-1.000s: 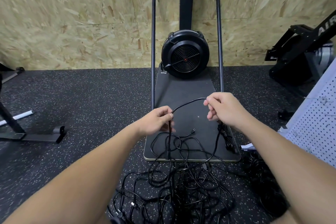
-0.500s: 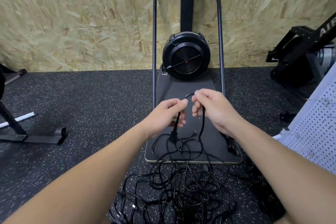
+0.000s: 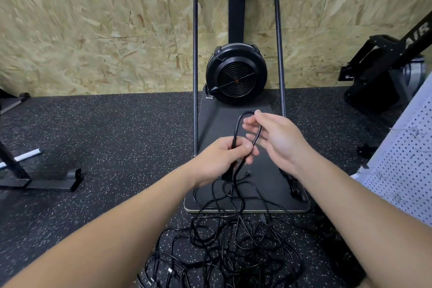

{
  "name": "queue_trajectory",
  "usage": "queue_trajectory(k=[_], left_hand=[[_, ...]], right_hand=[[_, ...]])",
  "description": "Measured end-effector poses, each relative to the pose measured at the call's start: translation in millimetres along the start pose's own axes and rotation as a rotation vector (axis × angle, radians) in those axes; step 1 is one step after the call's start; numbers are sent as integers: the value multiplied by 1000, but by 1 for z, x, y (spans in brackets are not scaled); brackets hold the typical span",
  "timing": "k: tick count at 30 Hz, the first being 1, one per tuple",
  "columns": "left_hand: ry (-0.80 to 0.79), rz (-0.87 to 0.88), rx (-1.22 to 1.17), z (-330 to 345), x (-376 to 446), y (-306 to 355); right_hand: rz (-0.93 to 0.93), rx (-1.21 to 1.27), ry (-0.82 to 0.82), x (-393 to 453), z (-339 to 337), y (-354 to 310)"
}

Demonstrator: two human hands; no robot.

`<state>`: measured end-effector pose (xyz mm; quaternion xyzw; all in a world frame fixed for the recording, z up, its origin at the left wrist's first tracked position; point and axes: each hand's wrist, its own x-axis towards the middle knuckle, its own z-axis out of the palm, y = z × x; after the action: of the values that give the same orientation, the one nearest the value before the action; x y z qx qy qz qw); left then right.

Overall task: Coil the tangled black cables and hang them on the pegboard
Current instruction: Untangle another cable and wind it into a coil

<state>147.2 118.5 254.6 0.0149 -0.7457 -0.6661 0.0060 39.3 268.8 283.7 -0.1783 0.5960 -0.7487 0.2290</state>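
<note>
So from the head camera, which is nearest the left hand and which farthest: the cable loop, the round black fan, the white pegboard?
1. Cable loop: gripped in the left hand itself.
2. Round black fan: straight ahead, by the wall.
3. White pegboard: far off at the right edge.

Head-worn view, forward and down — close, wide-angle

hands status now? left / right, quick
Left hand: closed, pinching both strands of a loop of black cable.
Right hand: open, fingers spread beside the loop's top, gripping nothing.
</note>
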Motion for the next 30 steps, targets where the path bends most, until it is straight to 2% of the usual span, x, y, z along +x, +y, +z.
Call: queue_trajectory(k=[4,7,9,12,17,20,22,25,28,30], left_hand=[[92,10,-189,-7,12,9],[131,4,-367,-19,24,18],[159,-15,-317,-28,29,20],[202,-29,-277,-41,35,16],[254,-4,-224,-59,51,12],[326,-28,-264,-80,55,3],[339,-56,-284,-90,56,-8],[371,-60,-243,-101,60,-24],[396,-94,-31,-105,65,-38],[359,-145,158,-98,63,-44]], right_hand=[[103,-150,-100,0,-10,10],[149,-407,-249,-3,-14,31],[169,-561,-337,-2,-18,47],[231,-646,-402,-2,-19,52],[203,-972,-582,-1,-21,46],[210,-1145,-627,5,-34,43],[231,-1107,-608,9,-37,44],[347,-827,-579,13,-30,50],[277,-846,-470,20,-27,50],[210,-799,-401,26,-25,44]])
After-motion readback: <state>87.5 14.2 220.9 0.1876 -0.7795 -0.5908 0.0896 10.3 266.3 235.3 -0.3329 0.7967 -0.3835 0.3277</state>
